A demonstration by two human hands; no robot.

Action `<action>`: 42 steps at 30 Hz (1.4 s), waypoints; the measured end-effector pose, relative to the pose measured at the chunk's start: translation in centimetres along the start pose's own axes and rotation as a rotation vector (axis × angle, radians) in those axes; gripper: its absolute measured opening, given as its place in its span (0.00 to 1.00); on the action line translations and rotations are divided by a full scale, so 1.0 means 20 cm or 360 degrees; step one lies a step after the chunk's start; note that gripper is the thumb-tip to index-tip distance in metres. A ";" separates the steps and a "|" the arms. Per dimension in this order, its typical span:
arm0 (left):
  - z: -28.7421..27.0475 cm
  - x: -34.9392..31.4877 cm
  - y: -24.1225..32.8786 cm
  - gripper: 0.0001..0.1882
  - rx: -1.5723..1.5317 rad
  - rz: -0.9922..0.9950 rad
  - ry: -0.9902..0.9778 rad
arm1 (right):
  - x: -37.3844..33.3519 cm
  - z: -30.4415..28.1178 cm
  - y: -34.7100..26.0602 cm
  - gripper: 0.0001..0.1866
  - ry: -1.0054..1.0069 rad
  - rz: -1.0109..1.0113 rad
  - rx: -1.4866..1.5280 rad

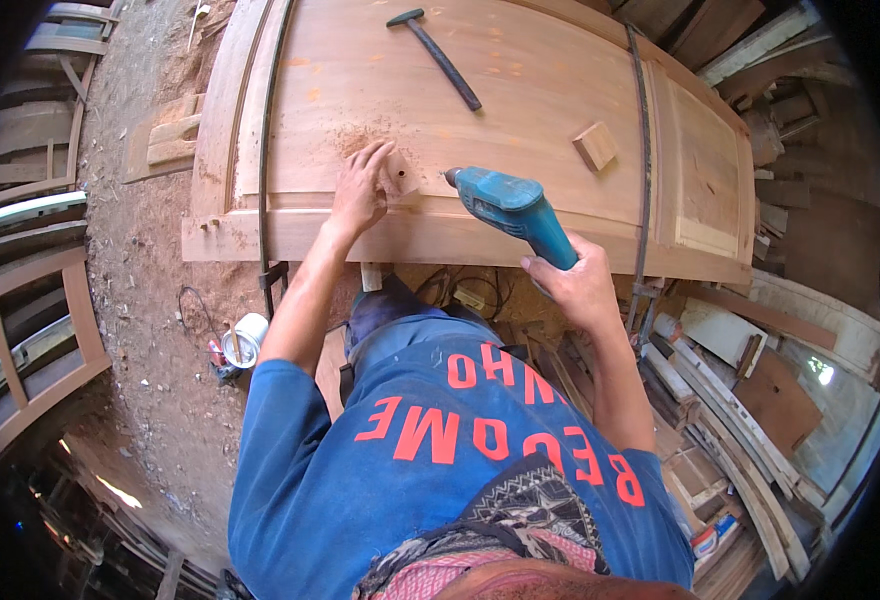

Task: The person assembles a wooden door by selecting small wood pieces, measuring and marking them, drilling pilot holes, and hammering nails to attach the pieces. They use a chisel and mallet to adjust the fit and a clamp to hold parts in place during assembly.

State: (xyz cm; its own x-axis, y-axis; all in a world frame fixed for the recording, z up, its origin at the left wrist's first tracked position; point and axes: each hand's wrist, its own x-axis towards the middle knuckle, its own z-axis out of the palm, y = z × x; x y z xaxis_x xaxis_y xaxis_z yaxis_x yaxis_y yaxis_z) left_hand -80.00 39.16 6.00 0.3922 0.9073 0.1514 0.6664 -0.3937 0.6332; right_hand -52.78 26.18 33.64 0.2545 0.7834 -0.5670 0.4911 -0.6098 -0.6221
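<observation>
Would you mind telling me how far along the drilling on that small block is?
Done: a hole shows in the small wooden block, with sawdust around it. In hand: the left hand steadies it while the right hand holds the blue power drill. Left: the second wooden block and black hammer lie untouched.

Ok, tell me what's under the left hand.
The left hand presses a small wooden block with a hole against the door panel, amid sawdust. Whatever lies beneath the palm is hidden.

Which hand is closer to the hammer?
Left. The left hand lies on the door below the hammer; the right hand grips the blue drill, lower down and farther off.
</observation>
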 end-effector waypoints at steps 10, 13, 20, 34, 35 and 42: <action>0.02 0.12 -0.15 0.26 -0.0233 0.0020 -0.0286 | 0.10 0.20 -0.09 0.21 0.0008 -0.0237 -0.0133; 0.06 0.09 -0.17 0.26 -0.0328 0.0011 -0.0116 | 0.13 0.23 -0.10 0.20 0.0012 -0.0280 -0.0138; 0.02 0.11 -0.16 0.25 -0.0361 -0.0031 -0.0125 | 0.17 0.31 -0.09 0.16 0.0052 -0.0333 -0.0173; 0.02 0.12 -0.15 0.23 -0.0403 -0.0031 -0.0137 | 0.18 0.37 -0.12 0.13 0.0208 -0.0485 -0.0552; 0.02 0.12 -0.15 0.23 -0.0406 -0.0016 -0.0128 | 0.19 0.36 -0.13 0.13 0.0205 -0.0475 -0.0577; 0.00 0.14 -0.14 0.21 -0.0383 0.0053 -0.0131 | 0.29 0.29 -0.17 0.14 0.0174 -0.0432 -0.0548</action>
State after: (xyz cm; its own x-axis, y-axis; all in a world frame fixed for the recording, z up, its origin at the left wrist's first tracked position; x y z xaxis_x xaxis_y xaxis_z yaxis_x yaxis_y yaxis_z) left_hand -80.78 42.83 4.71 0.4683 0.8755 0.1189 0.4860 -0.3677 0.7928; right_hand -57.78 32.15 29.32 0.1556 0.9288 -0.3363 0.7960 -0.3195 -0.5142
